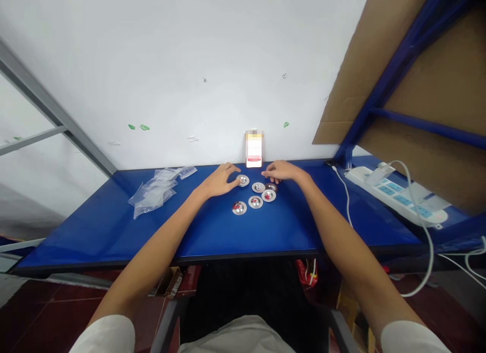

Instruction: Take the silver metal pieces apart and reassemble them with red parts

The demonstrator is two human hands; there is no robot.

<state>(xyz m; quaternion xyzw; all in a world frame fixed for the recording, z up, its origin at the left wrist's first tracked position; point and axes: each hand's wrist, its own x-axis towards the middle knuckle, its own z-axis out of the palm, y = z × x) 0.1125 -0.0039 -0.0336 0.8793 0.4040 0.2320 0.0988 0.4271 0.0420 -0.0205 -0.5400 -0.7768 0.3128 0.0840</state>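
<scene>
My left hand [220,180] is over the blue tabletop with its fingers spread. Its thumb touches or nearly touches the edge of a shiny round metal disc [243,181] with a domed middle. Opposite it, my right hand [281,170] has loosely bent fingers set apart, their tips just above or against a dark brown round piece [272,187]. Beside that piece lie a silver disc [258,187] and a disc with red in its dome [269,195]. Nearer to me are two more domed discs, one in the centre [255,202] and one to the left [239,207].
Clear plastic bags [155,191] are piled at the left of the blue table [243,239]. A lit phone [254,149] leans on the white wall behind. On the right sit a white power strip [397,196] and a white cable [346,193].
</scene>
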